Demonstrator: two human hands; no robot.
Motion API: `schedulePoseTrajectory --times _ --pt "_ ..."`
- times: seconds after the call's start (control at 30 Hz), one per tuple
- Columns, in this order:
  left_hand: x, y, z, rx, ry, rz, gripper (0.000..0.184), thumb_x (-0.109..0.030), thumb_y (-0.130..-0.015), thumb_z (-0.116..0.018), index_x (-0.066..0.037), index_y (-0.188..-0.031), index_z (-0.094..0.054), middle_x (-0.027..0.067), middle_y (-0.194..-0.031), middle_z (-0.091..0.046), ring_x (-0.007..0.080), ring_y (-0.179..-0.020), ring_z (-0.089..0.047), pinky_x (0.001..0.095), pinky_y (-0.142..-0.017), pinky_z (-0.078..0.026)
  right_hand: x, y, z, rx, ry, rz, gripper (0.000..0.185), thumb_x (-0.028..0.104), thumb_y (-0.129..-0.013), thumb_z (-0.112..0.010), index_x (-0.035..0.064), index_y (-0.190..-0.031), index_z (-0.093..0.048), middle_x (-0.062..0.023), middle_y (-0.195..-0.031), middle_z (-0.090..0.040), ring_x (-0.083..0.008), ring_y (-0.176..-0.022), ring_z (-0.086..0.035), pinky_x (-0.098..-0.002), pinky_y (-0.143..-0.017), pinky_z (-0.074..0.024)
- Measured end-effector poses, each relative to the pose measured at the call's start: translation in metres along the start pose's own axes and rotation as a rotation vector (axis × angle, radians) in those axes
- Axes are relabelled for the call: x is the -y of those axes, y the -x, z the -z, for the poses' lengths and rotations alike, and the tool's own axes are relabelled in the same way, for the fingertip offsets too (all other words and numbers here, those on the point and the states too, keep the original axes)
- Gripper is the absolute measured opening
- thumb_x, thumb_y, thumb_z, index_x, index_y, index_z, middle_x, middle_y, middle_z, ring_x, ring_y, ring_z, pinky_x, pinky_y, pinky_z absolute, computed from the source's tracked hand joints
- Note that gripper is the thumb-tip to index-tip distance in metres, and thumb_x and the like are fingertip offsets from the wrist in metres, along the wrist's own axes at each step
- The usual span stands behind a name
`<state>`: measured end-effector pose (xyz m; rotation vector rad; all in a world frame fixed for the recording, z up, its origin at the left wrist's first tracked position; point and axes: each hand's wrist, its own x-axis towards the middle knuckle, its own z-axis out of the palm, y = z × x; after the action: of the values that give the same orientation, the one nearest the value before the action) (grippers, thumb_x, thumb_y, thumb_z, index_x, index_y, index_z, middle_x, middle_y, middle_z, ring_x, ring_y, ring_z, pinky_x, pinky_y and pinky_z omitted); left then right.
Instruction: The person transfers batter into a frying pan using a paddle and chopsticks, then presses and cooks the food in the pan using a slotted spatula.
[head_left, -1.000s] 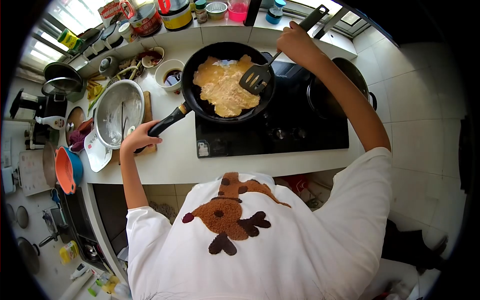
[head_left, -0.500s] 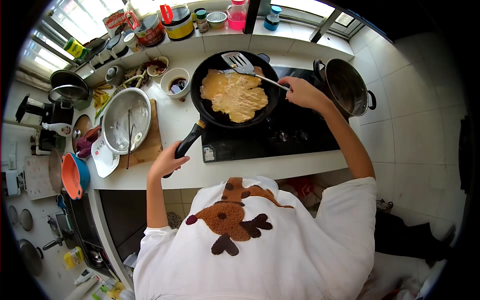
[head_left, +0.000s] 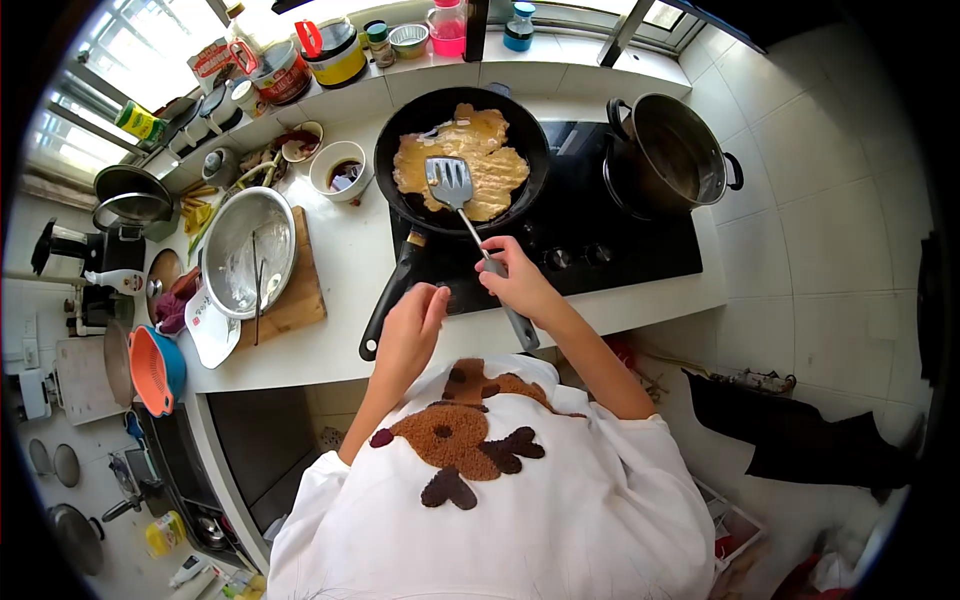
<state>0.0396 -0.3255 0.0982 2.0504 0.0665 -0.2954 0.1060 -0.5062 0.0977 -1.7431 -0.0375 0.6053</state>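
Observation:
My right hand point(head_left: 515, 283) is closed around the grey handle of a slotted spatula point(head_left: 449, 182). The spatula's metal head lies over the lower left part of a thin yellowish sheet of food point(head_left: 492, 160), inside a black frying pan point(head_left: 540, 165). My left hand point(head_left: 408, 325) is off the pan's handle point(head_left: 385, 300), just to the right of it. Its fingers are curled in, thumb against them, and nothing shows in them. The pan is over the left side of a black glass hob point(head_left: 640, 255).
Right of the pan, a deep pot point(head_left: 677, 155) is on the hob. To the left are a white bowl with dark liquid point(head_left: 342, 168), a metal basin point(head_left: 250, 250) with chopsticks on a wooden board point(head_left: 312, 285), and an orange colander point(head_left: 155, 370). Jars and bottles line the windowsill.
My left hand has let go of the pan handle and moved right. My right hand has come down and left, bringing the spatula head from the pan's far side onto the food's near part.

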Motion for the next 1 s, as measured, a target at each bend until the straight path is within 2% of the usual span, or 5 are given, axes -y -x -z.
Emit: schedulePoseTrajectory --times 0.1,0.27,0.33,0.67,1.0 --pt "-0.029 0.001 -0.022 0.4 0.633 0.275 0.038 -0.039 -0.095 -0.032 -0.005 -0.111 -0.041 0.0131 -0.085 -0.056 0.02 -0.066 -0.06 0.0298 -0.062 -0.051 -0.017 -0.002 -0.032 -0.108 -0.338 0.018 0.037 0.018 -0.088 -0.047 0.0013 -0.12 -0.038 -0.012 -0.104 -0.055 -0.0173 -0.091 -0.055 -0.0303 -0.078 -0.0446" --pt "-0.021 0.008 -0.032 0.38 1.053 0.408 0.028 -0.026 -0.093 -0.04 -0.007 -0.112 -0.034 0.0085 -0.075 -0.05 0.0186 -0.053 -0.053 0.03 -0.051 -0.048 -0.012 0.018 0.002 -0.284 0.171 0.049 0.039 0.032 -0.092 -0.04 -0.0022 -0.095 -0.057 -0.0185 -0.075 -0.064 -0.0375 -0.072 -0.061 -0.0391 -0.068 -0.0477" --pt "-0.017 0.011 -0.028 0.28 1.018 0.385 0.02 -0.019 -0.09 -0.042 -0.007 -0.104 -0.036 0.0051 -0.066 -0.045 0.0137 -0.041 -0.042 0.0259 -0.039 -0.038 -0.042 0.006 0.033 -0.549 0.813 -0.064 0.048 0.042 -0.092 -0.035 0.0025 -0.079 -0.059 -0.0178 -0.066 -0.062 -0.036 -0.067 -0.062 -0.0449 -0.063 -0.0479" --pt "-0.038 0.04 -0.007 0.145 0.704 0.354 0.016 -0.013 -0.089 -0.041 -0.004 -0.103 -0.038 0.0019 -0.057 -0.039 0.0094 -0.034 -0.033 0.0221 -0.032 -0.027 -0.173 -0.073 0.067 -0.624 1.055 -0.545 0.061 0.06 -0.078 -0.05 -0.0005 -0.086 -0.049 -0.0167 -0.073 -0.064 -0.0303 -0.069 -0.065 -0.0379 -0.057 -0.0521" --pt "-0.042 0.05 0.002 0.111 0.749 0.391 0.016 -0.011 -0.087 -0.041 -0.004 -0.102 -0.038 0.0018 -0.057 -0.039 0.0088 -0.035 -0.033 0.0213 -0.033 -0.028 -0.18 -0.055 0.104 -0.384 1.523 0.14 0.048 0.05 -0.08 -0.055 0.0035 -0.077 -0.044 -0.0079 -0.055 -0.055 -0.0212 -0.049 -0.059 -0.0293 -0.042 -0.0466"
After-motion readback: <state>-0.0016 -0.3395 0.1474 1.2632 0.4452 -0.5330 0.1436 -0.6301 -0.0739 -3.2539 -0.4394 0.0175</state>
